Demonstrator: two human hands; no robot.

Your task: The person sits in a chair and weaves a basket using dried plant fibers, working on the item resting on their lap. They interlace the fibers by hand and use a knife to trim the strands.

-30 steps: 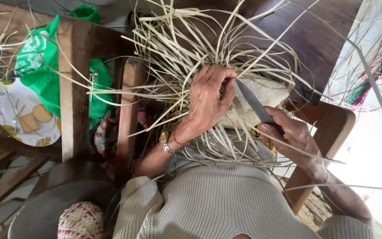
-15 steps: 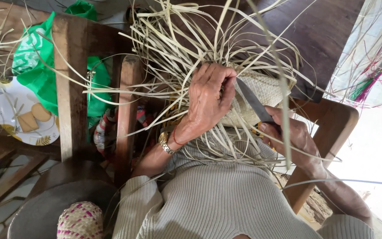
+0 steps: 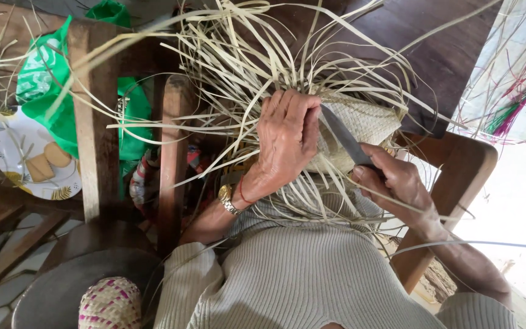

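Note:
A half-woven piece of pale straw lies on my lap, with long loose strips fanning out from it in all directions. My left hand presses flat on the woven part, fingers closed over it; a gold watch sits on that wrist. My right hand grips a knife by its handle. The grey blade points up and to the left, its tip against the weave beside my left fingers.
A wooden chair frame stands at left, with a green plastic bag behind it and a plate with biscuits. A small woven pink-and-straw item rests on a round dark stool at bottom left. Coloured strips hang at right.
My left hand has shifted slightly up along the weave. The knife blade stays against the woven piece, and the view has moved a little.

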